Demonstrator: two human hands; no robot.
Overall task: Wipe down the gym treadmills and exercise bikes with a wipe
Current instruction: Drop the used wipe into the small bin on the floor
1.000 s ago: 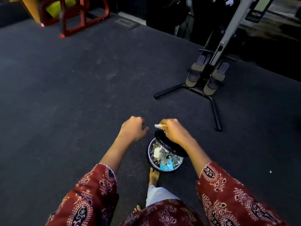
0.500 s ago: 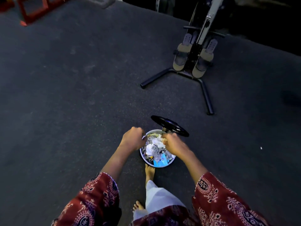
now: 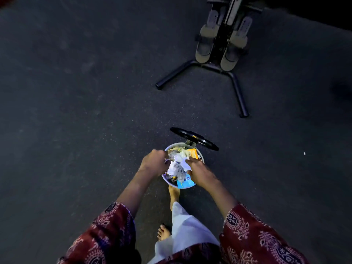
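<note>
A small round pedal bin point(image 3: 178, 144) stands on the dark floor with its black lid point(image 3: 194, 139) tipped up behind it. It is full of crumpled waste, with a white wipe point(image 3: 176, 164) on top between my hands. My right hand point(image 3: 200, 172) lies over the bin's right side, fingers pressing down on the white wipe. My left hand point(image 3: 154, 162) sits against the bin's left rim with its fingers curled; nothing shows in it. An exercise machine point(image 3: 219, 67) with two grey foot pedals point(image 3: 204, 44) stands further ahead on black splayed legs.
My bare foot point(image 3: 173, 193) is at the bin's near base, my other foot point(image 3: 163, 232) further back. An orange packet point(image 3: 191, 153) and a blue wrapper point(image 3: 185, 182) lie in the bin. A small white scrap point(image 3: 304, 153) lies on the floor to the right.
The bin lid has gone up. My right hand, which pinched the wipe above the bin, has come down into the waste. My left hand has moved to the rim. My view has tilted down.
</note>
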